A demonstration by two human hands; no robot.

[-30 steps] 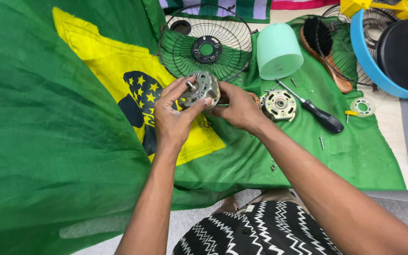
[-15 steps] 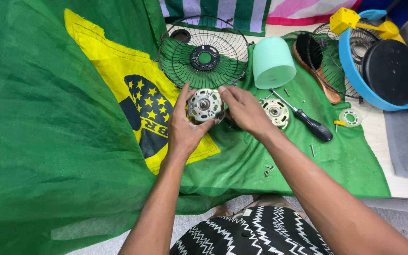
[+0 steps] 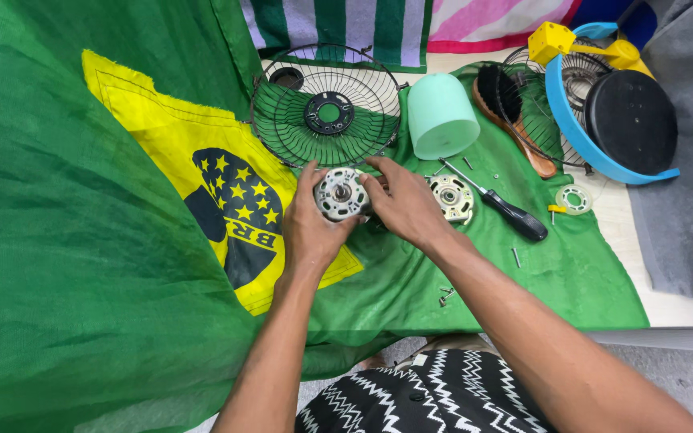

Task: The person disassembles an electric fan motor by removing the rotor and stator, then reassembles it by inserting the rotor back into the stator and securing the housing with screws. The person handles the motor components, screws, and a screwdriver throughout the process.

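A large green cloth (image 3: 523, 273) with a yellow patch and dark blue, star-dotted disc covers the table. On it, behind the silver-grey round metal motor (image 3: 341, 194), sits a black wire fan grille (image 3: 324, 104). Right of the grille: a pale mint plastic cylinder (image 3: 440, 115), a black-handled screwdriver (image 3: 500, 206), a blue-rimmed black round cover (image 3: 627, 120). Beyond the grille lies green-and-white striped fabric (image 3: 338, 24).

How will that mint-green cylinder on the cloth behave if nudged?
The mint-green cylinder lies on its side on the green cloth, so it would probably roll. It looks like hollow plastic, likely light and stiff. The screwdriver lying nearby might stop it.
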